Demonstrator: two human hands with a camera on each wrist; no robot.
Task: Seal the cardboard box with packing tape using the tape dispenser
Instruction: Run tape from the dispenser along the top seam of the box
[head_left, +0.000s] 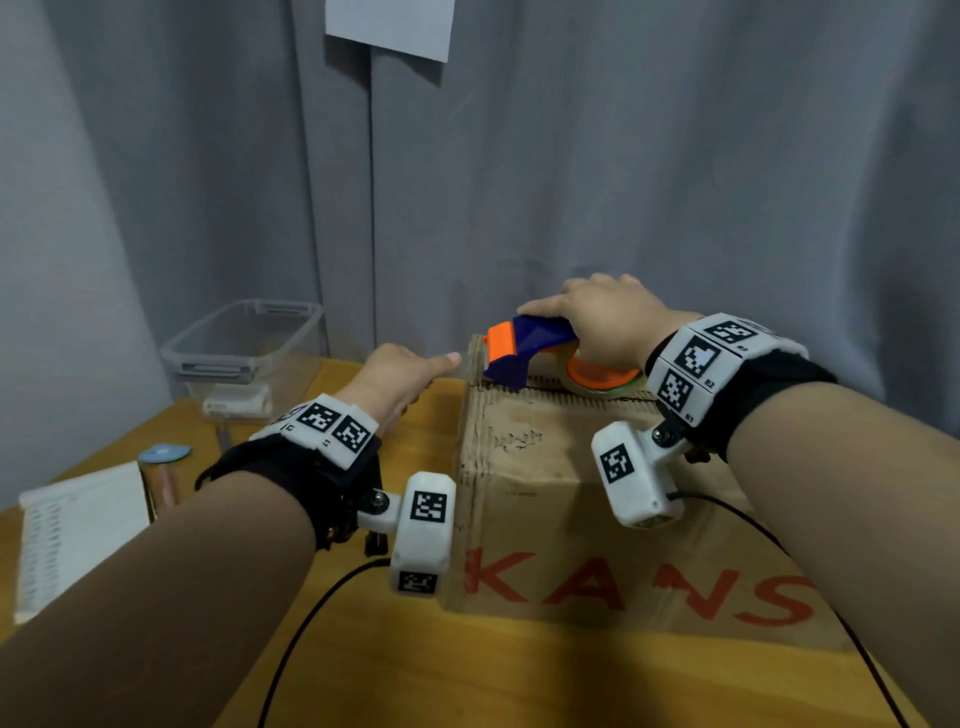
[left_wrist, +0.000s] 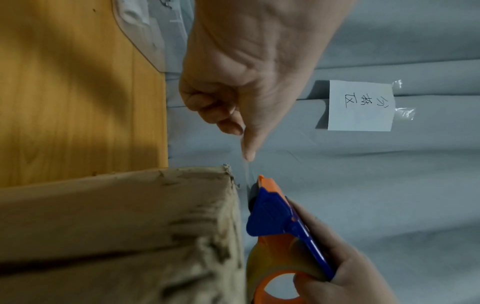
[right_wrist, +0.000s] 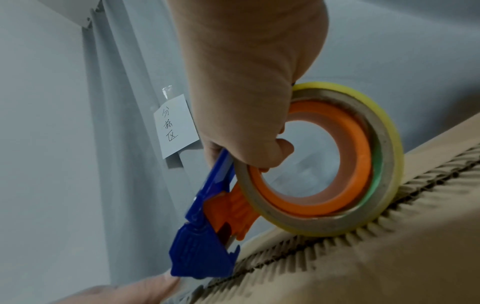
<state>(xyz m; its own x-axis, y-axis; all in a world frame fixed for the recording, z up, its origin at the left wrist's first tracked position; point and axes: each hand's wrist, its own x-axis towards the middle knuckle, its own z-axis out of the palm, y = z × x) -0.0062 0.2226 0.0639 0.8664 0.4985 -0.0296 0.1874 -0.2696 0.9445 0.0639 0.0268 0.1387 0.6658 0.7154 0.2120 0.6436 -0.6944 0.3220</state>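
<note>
Your right hand (head_left: 605, 317) grips the tape dispenser (head_left: 524, 351), its roll resting on the cardboard box (head_left: 571, 499) along the top seam at the far left corner. Your left hand (head_left: 400, 379) pinches the clear tape end (left_wrist: 245, 164) just beyond that corner. Box sits on the wooden surface (head_left: 467, 675), a plastic bin (head_left: 244, 348) nearby.

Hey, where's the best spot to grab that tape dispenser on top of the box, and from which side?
Judging by its shape, grip the tape dispenser from above, palm over the blue spine, fingers curling into the open orange hub. The roll stands on edge on the cardboard box, so its ring is reachable and the blade end stays clear. The right hand holds it this way.
</note>
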